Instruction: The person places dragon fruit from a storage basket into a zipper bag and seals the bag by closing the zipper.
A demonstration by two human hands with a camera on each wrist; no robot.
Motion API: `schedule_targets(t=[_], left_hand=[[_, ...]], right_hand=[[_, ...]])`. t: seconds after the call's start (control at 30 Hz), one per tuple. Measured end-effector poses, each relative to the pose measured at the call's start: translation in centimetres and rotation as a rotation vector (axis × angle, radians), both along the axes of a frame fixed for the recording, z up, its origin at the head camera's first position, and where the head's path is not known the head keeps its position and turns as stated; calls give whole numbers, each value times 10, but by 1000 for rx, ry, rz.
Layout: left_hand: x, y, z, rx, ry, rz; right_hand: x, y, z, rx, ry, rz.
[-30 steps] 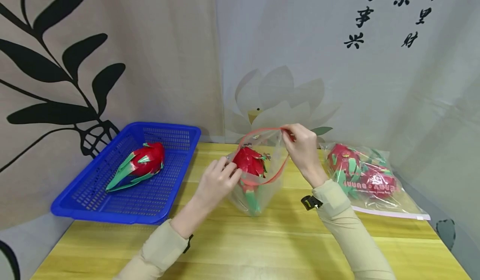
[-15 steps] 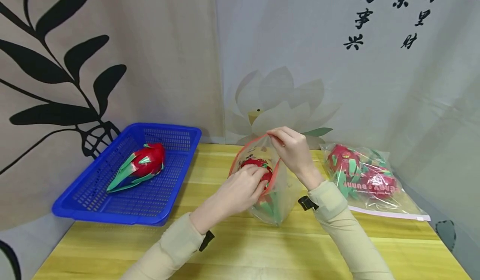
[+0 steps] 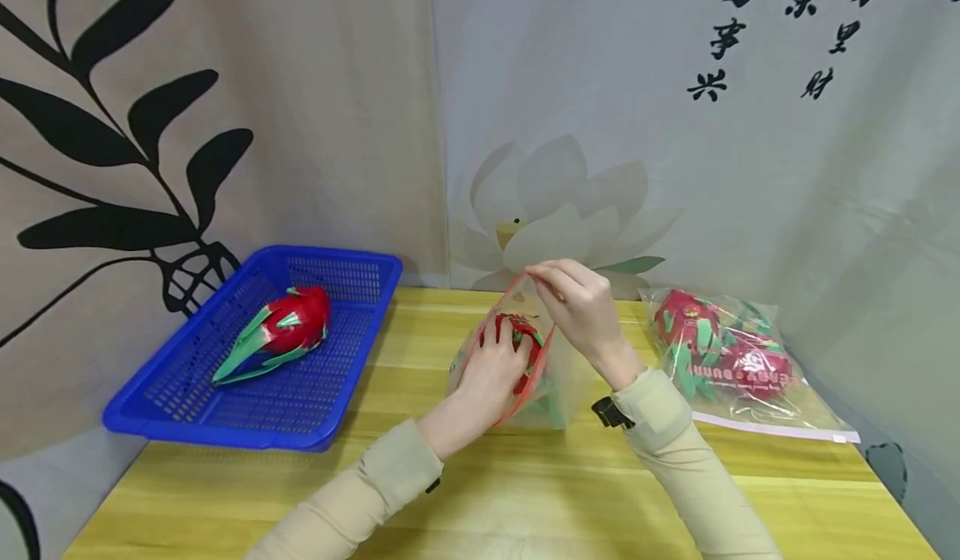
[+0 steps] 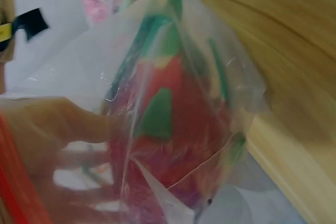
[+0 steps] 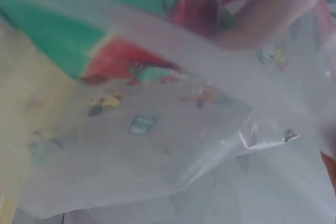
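Observation:
A clear zip bag [image 3: 556, 377] with a red-edged mouth stands in the middle of the table, its mouth facing me. Inside is a red dragon fruit [image 4: 184, 114] with green scales, partly hidden behind my fingers in the head view. My left hand [image 3: 491, 377] reaches in through the mouth and grips the fruit, fingers spread over its red skin. At the upper right of the mouth, my right hand [image 3: 579, 314] pinches the bag's edge and holds it up. The right wrist view shows printed figures on the film.
To the left, a blue plastic basket [image 3: 217, 437] holds another dragon fruit [image 3: 303, 318]. A sealed clear bag [image 3: 806, 414] with dragon fruits inside lies at the right of the wooden table [image 3: 525, 502]. A printed cloth [image 3: 337, 127] hangs behind.
My left hand has gone from the bag's left edge into its mouth and onto the fruit. My right hand has moved slightly left with the edge, and the bag has turned and shifted.

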State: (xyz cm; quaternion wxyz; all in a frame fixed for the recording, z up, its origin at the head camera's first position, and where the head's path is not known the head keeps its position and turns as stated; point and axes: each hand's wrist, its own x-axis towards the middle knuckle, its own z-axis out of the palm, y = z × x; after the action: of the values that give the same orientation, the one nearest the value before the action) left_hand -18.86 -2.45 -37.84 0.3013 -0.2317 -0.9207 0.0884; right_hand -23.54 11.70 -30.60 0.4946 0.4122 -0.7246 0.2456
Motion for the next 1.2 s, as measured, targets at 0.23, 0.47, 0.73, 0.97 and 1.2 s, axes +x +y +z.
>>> schedule_targets(t=[0.23, 0.47, 0.73, 0.97, 1.2], left_hand=[[-12, -2, -10, -113, 252, 87], [-13, -6, -16, -43, 253, 29], [-13, -4, -25, 16, 276, 34], [-15, -7, -34, -108, 154, 109], [-16, -11, -39, -12, 60, 151]], right_hand=[[14, 6, 1, -17, 40, 1], [25, 7, 3, -2, -62, -33], [20, -2, 6, 2, -240, -53], [11, -14, 0, 44, -233, -37], [8, -23, -6, 65, -208, -34]])
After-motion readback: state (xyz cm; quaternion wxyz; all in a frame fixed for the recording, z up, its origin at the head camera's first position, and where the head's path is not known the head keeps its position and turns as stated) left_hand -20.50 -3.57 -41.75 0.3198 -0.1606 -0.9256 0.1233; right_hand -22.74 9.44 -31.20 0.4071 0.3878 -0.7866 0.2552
